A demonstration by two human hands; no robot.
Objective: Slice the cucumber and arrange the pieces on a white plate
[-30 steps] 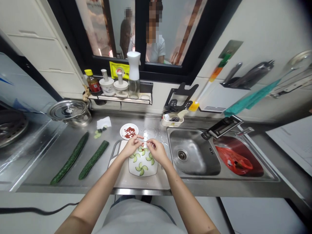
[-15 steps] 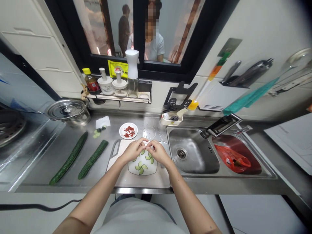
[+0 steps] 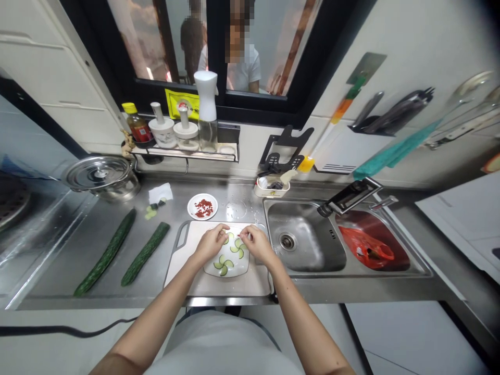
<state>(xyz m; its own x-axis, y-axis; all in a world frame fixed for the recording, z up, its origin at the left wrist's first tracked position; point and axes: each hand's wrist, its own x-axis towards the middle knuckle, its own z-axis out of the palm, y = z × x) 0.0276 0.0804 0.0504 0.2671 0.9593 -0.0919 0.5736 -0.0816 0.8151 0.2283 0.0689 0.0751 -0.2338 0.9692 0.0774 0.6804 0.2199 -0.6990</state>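
My left hand (image 3: 212,242) is over the upper left of a white plate (image 3: 211,268), fingers curled toward the thumb; whatever is between them is too small to make out. Just across from it, my right hand (image 3: 254,242) pinches a tiny red piece, apparently a goji berry (image 3: 239,235), above the plate's upper right. Cucumber slices (image 3: 223,265) lie on the plate in pinwheel shapes, some partly hidden by my hands. Under the plate is a pale cutting board (image 3: 183,271). A small white dish (image 3: 191,209) with red goji berries (image 3: 203,208) stands behind it.
Two cucumbers (image 3: 107,255) lie on the steel counter at left, near cut scraps (image 3: 151,210) and a white paper (image 3: 160,194). A lidded pot (image 3: 103,179) stands behind. At right are the sink (image 3: 312,255) and a red bag (image 3: 367,249). People (image 3: 244,67) show through the window.
My hands, fingertips together half a second ago, have moved apart over the plate. A red piece now shows at my right fingertips. The whole view has shifted slightly.
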